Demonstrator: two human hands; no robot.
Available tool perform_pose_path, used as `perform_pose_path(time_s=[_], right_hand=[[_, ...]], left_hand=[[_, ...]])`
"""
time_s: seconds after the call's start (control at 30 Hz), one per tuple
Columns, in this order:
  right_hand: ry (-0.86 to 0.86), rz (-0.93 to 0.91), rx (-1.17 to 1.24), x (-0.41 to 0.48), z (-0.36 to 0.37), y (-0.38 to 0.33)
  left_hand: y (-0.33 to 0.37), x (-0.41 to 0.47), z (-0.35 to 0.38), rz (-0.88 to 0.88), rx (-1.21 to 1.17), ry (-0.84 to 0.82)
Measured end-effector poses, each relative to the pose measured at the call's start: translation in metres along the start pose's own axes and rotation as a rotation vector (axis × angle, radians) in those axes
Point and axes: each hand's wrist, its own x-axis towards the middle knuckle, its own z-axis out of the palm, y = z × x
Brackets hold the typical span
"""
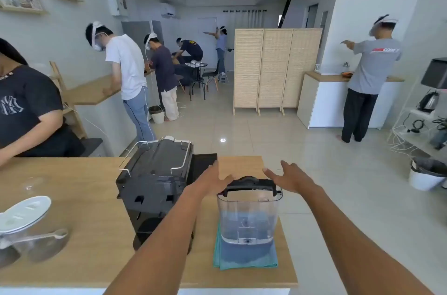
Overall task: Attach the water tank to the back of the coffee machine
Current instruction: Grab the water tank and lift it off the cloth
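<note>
A clear plastic water tank (249, 217) with a black lid and handle stands upright on a folded teal cloth (244, 258) at the right of the wooden counter. The black coffee machine (154, 188) stands just left of it, its back facing me. My left hand (212, 180) hovers between machine and tank, above the tank's left top corner, fingers spread. My right hand (287, 177) floats beyond the tank's right top corner, fingers apart. Neither hand touches the tank.
A clear lidded container (26, 229) with a plastic scoop lies at the counter's left edge. A person in a dark shirt (26, 111) leans at the far left. The counter's right edge (287, 246) drops to tiled floor. Other people work in the room behind.
</note>
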Motion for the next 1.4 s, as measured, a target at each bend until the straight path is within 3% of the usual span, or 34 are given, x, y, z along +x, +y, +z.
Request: perform_pose_path(time_s=[0.2, 0.37, 0.57, 0.97, 1.23, 1.4], right_hand=[[-0.12, -0.015, 0.189, 0.004, 0.019, 0.013], [-0.174, -0.011, 0.368, 0.007, 0.034, 0.025], [-0.158, -0.059, 0.524, 0.01, 0.044, 0.032], [0.017, -0.222, 0.561, -0.002, 0.045, 0.028], [0.032, -0.158, 0.652, -0.012, 0.049, 0.02], [0.049, -0.129, 0.724, -0.015, 0.048, 0.014]], left_hand=[[-0.015, 0.013, 0.026, -0.198, -0.163, -0.061], [-0.024, 0.026, 0.038, -0.235, -0.324, -0.005], [-0.036, 0.029, 0.044, -0.156, -0.396, 0.029], [-0.052, 0.022, 0.052, 0.083, -0.493, 0.359], [-0.056, 0.019, 0.056, 0.217, -0.426, 0.534], [-0.058, 0.021, 0.057, 0.209, -0.403, 0.581]])
